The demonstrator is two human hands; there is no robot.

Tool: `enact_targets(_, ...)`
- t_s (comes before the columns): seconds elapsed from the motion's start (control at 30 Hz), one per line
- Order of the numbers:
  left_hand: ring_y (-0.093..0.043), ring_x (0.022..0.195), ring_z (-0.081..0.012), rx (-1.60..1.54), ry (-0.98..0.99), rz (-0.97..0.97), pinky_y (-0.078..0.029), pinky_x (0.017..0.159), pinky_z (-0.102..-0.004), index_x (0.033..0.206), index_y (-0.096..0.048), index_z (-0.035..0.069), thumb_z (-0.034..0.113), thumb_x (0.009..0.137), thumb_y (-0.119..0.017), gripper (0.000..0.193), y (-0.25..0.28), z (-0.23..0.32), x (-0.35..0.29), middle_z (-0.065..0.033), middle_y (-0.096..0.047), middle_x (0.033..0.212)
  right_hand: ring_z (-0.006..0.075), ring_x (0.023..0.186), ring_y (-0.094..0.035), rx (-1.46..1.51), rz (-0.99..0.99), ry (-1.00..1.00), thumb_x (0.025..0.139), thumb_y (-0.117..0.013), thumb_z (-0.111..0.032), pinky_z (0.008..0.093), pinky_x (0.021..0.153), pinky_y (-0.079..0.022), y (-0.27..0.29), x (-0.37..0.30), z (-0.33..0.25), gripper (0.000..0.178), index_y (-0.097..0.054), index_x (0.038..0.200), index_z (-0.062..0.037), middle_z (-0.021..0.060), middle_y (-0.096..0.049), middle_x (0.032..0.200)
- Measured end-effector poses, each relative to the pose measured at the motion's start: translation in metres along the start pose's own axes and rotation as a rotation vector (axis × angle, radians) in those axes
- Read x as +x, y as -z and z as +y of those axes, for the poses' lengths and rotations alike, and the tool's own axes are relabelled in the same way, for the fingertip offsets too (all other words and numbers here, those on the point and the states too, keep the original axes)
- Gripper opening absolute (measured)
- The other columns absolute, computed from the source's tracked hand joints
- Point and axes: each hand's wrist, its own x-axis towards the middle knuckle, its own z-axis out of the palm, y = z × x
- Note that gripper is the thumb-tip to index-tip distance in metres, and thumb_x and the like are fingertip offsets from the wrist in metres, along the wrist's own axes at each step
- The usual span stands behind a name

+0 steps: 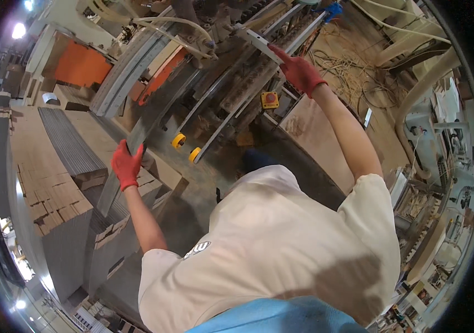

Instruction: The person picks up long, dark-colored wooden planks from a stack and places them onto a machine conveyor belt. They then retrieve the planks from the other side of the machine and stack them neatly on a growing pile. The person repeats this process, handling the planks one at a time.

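Note:
My left hand, in a red glove, is closed around a long, narrow grey board. The board slants up and away beside the machine, and its near end hangs by the stacks on the left. My right hand, also in a red glove, reaches far forward to the machine. It is at the right end of a pale bar with small holes; the index finger lies stretched along the bar, while the other fingers are partly hidden. Below the bar run the machine's metal rails.
Tall stacks of cut boards stand at the left. Two rails end in yellow rollers. A red button on a yellow box sits below my right hand. A brown panel lies to the right, with wood scraps beyond.

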Motion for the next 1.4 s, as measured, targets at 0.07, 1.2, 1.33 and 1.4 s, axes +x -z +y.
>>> enact_targets(0.07, -0.068, 0.098, -0.0388, -0.010, -0.015, 0.023, -0.052, 0.081, -0.0515, 0.112, -0.063, 0.007, 0.054, 0.083, -0.076, 0.057, 0.001, -0.001, -0.001, -0.0159, -0.072, 0.103, 0.0430, 0.072, -0.065, -0.058, -0.047, -0.070, 0.102, -0.052, -0.013, 0.0530, 0.071, -0.052, 0.007, 0.001, -0.010, 0.073, -0.023, 0.164, -0.0399, 0.0271, -0.066, 0.081)
enact_targets(1.2, -0.066, 0.089, -0.0442, 0.002, -0.027, -0.008, -0.050, 0.074, -0.0521, 0.100, -0.060, 0.003, 0.046, 0.078, -0.082, 0.054, 0.006, 0.017, 0.009, -0.0216, -0.068, 0.091, 0.0400, 0.074, -0.069, 0.069, -0.071, -0.176, 0.100, -0.048, -0.012, 0.0503, 0.068, -0.053, 0.013, -0.002, -0.014, 0.072, -0.030, 0.161, -0.0461, 0.0220, -0.069, 0.086)
enact_targets(1.33, -0.066, 0.090, -0.0438, 0.015, -0.043, 0.014, -0.051, 0.075, -0.0519, 0.103, -0.061, 0.003, 0.046, 0.078, -0.082, 0.054, 0.003, 0.013, 0.007, -0.0217, -0.069, 0.093, 0.0405, 0.077, -0.070, 0.065, -0.071, -0.174, 0.100, -0.045, -0.010, 0.0517, 0.070, -0.054, 0.015, -0.003, -0.016, 0.072, -0.030, 0.160, -0.0467, 0.0212, -0.070, 0.090)
enact_targets(1.4, -0.067, 0.091, -0.0430, -0.014, 0.001, -0.036, -0.052, 0.075, -0.0514, 0.108, -0.063, 0.003, 0.047, 0.078, -0.082, 0.057, 0.004, 0.013, 0.008, -0.0214, -0.070, 0.095, 0.0403, 0.075, -0.070, 0.055, -0.062, -0.172, 0.100, -0.046, -0.010, 0.0516, 0.069, -0.054, 0.015, -0.004, -0.017, 0.073, -0.030, 0.161, -0.0462, 0.0209, -0.071, 0.090)
